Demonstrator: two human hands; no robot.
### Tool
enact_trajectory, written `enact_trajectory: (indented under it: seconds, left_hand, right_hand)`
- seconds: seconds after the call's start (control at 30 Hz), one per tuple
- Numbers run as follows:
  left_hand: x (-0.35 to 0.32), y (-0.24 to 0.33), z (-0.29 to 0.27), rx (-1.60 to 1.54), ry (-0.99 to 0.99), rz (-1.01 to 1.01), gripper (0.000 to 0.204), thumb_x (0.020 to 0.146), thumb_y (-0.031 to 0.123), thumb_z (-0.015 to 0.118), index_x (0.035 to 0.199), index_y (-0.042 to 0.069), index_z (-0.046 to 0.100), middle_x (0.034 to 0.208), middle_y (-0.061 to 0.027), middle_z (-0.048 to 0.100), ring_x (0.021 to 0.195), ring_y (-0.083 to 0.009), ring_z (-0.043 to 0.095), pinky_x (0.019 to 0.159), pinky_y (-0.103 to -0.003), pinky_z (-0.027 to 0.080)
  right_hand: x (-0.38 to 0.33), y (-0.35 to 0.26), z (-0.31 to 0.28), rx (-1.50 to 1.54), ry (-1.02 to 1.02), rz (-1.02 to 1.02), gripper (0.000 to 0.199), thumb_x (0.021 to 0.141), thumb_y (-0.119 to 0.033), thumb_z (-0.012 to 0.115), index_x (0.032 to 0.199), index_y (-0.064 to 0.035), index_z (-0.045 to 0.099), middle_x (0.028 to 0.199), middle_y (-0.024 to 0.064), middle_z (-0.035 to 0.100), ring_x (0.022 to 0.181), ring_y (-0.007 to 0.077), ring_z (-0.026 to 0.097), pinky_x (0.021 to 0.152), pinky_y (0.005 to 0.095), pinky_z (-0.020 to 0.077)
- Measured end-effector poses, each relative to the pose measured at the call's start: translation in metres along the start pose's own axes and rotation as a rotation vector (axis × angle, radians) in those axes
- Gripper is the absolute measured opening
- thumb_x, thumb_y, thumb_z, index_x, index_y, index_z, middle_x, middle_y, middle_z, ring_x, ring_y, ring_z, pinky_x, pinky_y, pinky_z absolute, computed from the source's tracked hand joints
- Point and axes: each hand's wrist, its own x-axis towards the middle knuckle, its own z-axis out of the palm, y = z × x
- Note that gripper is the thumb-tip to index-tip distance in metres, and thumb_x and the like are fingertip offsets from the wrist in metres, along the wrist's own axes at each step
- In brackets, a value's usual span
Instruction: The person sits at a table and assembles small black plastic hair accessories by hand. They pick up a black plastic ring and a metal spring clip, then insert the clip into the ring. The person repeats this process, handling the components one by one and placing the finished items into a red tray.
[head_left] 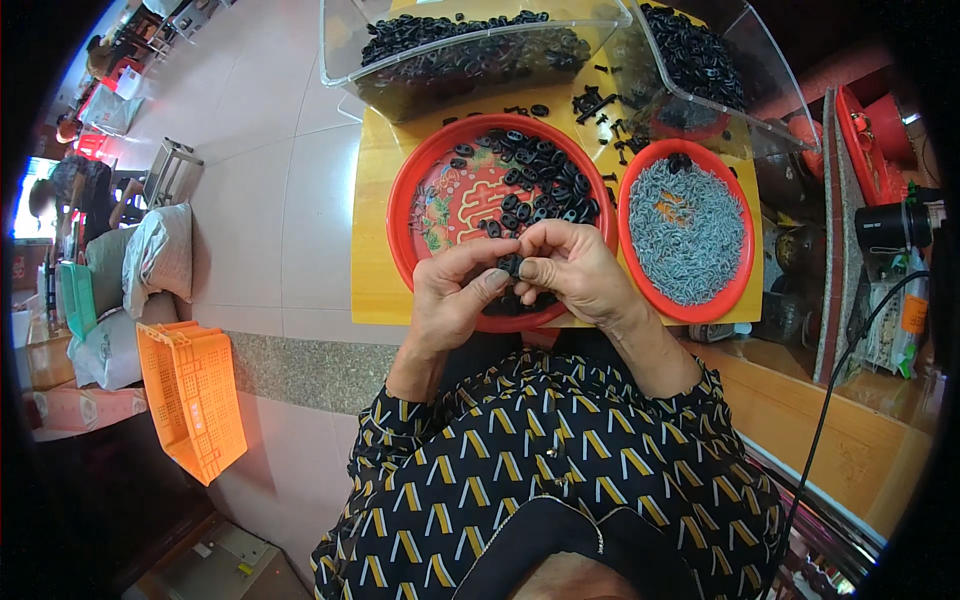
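Observation:
Over the near part of a round red tray (402,235), my two hands meet at their fingertips. Between them is a small black plastic piece (510,265). My left hand (452,288) pinches it from one side with thumb and forefinger. From the other side my right hand (578,272) grips it, thumb on top and fingers curled under. Many black oval plastic pieces with holes (545,165) lie in the tray, mostly toward its right side. Beside it, an oval red tray (740,285) holds a heap of small silver screws (688,235).
Two clear plastic bins (345,80) of black parts stand at the table's far side. Loose black parts (592,103) lie on the yellow table (372,190). An orange crate (200,400) sits on the floor at left, near stuffed sacks (160,255). A black cable (835,370) hangs at right.

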Motion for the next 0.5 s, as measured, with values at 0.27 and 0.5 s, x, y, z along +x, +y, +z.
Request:
enact_trajectory:
  seconds: [0.27,0.5]
  left_hand:
    - [0.001,-0.004,0.006,0.025,0.004,0.087,0.024,0.080,-0.003,0.052,0.105,-0.003,0.054,0.084,-0.0065,0.060,0.075,-0.0108,0.057,0.069,-0.022,0.047]
    - [0.002,-0.009,0.002,0.064,0.026,0.101,0.026,0.081,-0.002,0.053,0.107,-0.002,0.053,0.086,-0.0059,0.059,0.077,-0.0102,0.056,0.068,-0.022,0.046]
  right_hand:
    - [0.001,0.003,-0.002,-0.027,0.005,-0.017,0.010,0.079,-0.005,0.059,0.084,0.0006,0.053,0.072,0.0049,0.056,0.066,0.0111,0.058,0.056,0.0214,0.0498]
    - [0.007,0.005,-0.001,-0.059,-0.006,-0.046,0.009,0.079,-0.005,0.059,0.083,0.0008,0.053,0.070,0.0054,0.057,0.064,0.0111,0.057,0.055,0.0210,0.0488]
